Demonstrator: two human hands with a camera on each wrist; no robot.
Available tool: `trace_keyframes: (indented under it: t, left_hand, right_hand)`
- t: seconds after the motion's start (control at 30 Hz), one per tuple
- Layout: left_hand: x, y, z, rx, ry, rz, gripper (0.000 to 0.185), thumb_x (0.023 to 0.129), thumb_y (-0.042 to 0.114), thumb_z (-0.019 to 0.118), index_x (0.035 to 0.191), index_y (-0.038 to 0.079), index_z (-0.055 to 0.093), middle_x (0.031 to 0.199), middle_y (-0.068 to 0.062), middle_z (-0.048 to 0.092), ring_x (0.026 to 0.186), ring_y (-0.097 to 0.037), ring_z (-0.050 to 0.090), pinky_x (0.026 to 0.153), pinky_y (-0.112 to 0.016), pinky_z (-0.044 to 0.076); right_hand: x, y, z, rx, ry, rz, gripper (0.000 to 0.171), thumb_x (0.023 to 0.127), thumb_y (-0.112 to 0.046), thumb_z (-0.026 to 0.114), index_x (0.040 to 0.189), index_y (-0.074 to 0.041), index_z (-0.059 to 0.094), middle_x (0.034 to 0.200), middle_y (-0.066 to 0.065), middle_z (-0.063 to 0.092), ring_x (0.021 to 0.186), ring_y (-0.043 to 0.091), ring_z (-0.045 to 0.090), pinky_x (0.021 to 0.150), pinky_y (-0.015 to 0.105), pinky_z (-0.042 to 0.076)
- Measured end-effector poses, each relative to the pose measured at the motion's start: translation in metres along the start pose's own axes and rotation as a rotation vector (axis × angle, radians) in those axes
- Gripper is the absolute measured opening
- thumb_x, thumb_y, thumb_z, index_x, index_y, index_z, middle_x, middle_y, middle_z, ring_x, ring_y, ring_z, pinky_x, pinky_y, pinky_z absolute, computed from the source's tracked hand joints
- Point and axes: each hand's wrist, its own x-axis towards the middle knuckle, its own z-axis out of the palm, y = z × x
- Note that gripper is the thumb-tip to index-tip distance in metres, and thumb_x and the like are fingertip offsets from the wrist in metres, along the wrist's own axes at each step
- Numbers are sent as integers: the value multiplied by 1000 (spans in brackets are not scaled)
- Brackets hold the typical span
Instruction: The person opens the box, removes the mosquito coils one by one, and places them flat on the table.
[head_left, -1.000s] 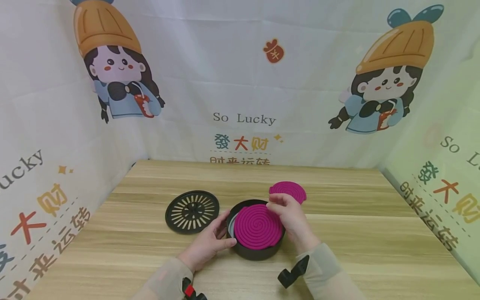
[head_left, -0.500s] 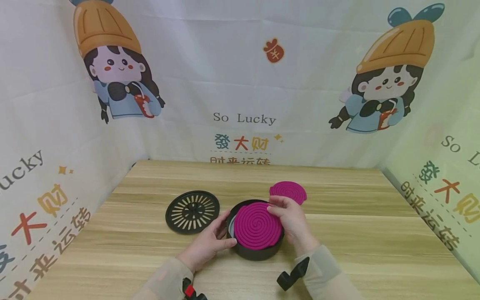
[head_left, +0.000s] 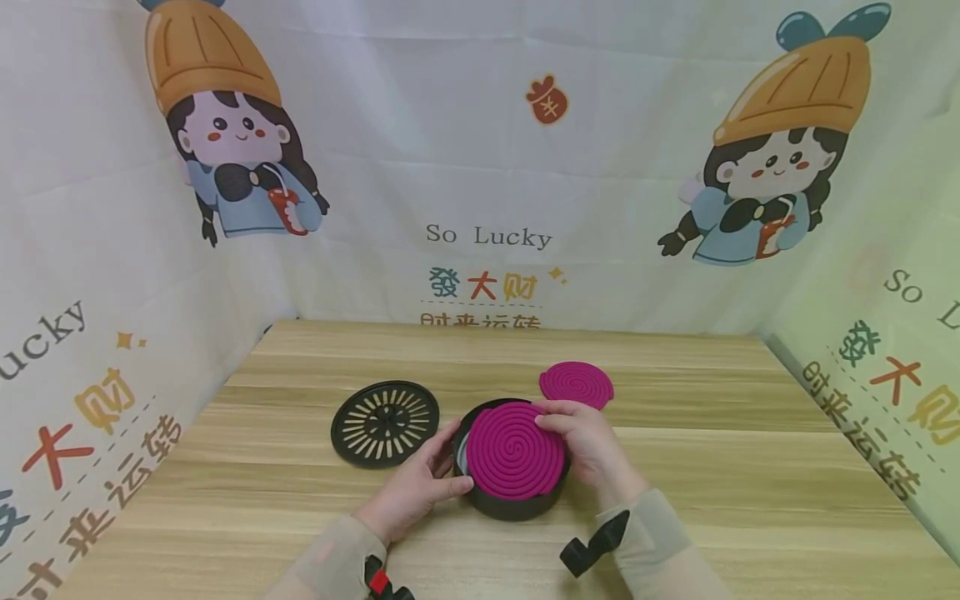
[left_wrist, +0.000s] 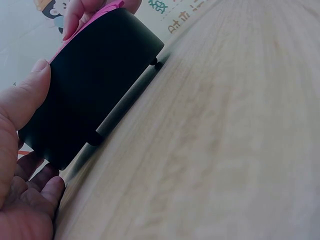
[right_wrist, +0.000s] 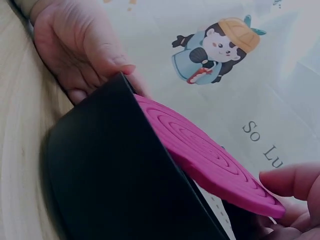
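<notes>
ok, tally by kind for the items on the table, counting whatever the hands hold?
Pink coils: 2
Black bowl: 1
Black slotted disc: 1
Total: 4

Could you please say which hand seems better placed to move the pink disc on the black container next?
Probably the right hand: it pinches the raised edge of the pink disc, while the left hand grips the side of the black container.
</notes>
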Motion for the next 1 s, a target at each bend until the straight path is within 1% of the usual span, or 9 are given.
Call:
trace_keyframes:
  t: [0.13,0.23,0.37,0.7,1.0]
  left_hand:
    - [0,0,0,2,0,1,95,82,11,76,154,9,15,158,-19,12,143,-37,16,111,-35,30]
    - [0,0,0,0,0,1,95,82,11,76,154,9,15,158,-20,13,143,-37,15,111,-35,29]
    - [0,1,0,-3,-1,0,95,82,11,76,154,9,15,158,-20,13,143,-37,16,111,-34,29]
    - [0,1,0,-12,-9,-4,94,82,11,75,154,9,15,158,-20,13,143,-37,16,110,-34,31]
    - [0,1,0,-6,-7,-6,95,82,12,76,154,9,14,158,-19,11,143,-37,15,110,-34,30]
  right_hand:
    - [-1,-3,-4,-21,-68,11,39,89,3,56,127,12,54,95,6,69,74,5,63,66,18,54]
    - [-1,-4,-7,-16,-115,27,41,90,2,55,130,11,51,92,3,69,73,6,64,65,20,55]
    - [-1,-4,-9,-4,-149,40,43,90,3,54,132,10,49,87,0,69,70,6,65,63,21,56]
    - [-3,-3,-12,-17,-184,56,45,92,1,55,136,7,46,82,-3,67,65,4,63,58,20,54]
    - [-2,-2,-13,-24,-207,61,46,92,0,55,137,6,45,83,-2,68,64,5,64,56,20,54]
